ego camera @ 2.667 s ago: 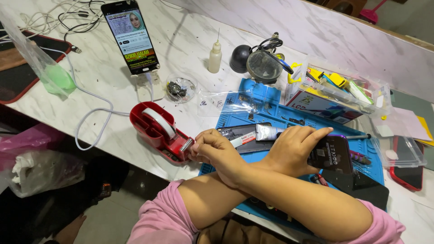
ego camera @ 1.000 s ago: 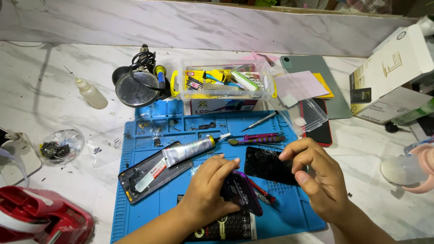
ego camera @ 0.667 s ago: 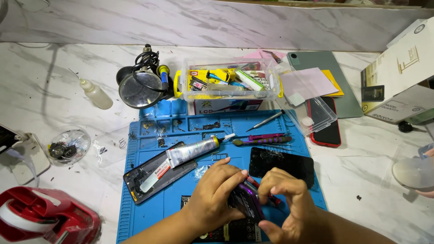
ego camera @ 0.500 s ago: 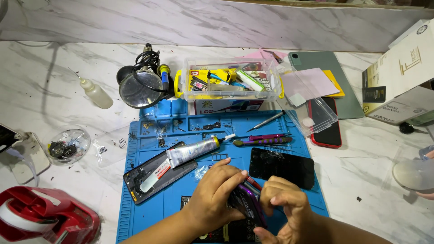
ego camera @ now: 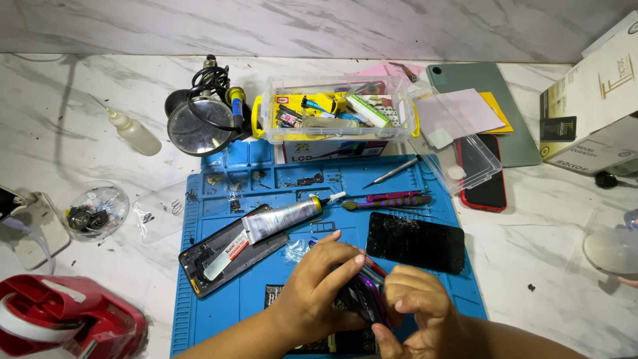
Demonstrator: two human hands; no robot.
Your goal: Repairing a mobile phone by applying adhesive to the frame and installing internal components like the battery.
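My left hand [ego camera: 320, 282] and my right hand [ego camera: 413, 309] meet at the front of a blue work mat [ego camera: 226, 319], both gripping a small dark purple-sheened phone part [ego camera: 364, 299]. It is mostly hidden by my fingers. A cracked black phone screen [ego camera: 415, 242] lies flat on the mat just beyond my right hand. To the left of my left hand an opened phone body [ego camera: 229, 259] lies on the mat with a glue tube [ego camera: 282, 218] resting across it. Two thin tools, one purple-handled [ego camera: 389, 200], lie further back.
A clear plastic box of tools [ego camera: 335, 113], a round magnifier lamp [ego camera: 199, 126], a small squeeze bottle [ego camera: 133, 133], a dish of small parts [ego camera: 96, 209], a red tape dispenser [ego camera: 63, 322], a red-cased phone [ego camera: 484, 179], a grey tablet [ego camera: 495, 110] and cardboard boxes [ego camera: 595, 100] stand around the mat.
My head turned from the tape dispenser to the mat. My right hand left the black screen lying on the mat and came back to join my left hand on the dark part.
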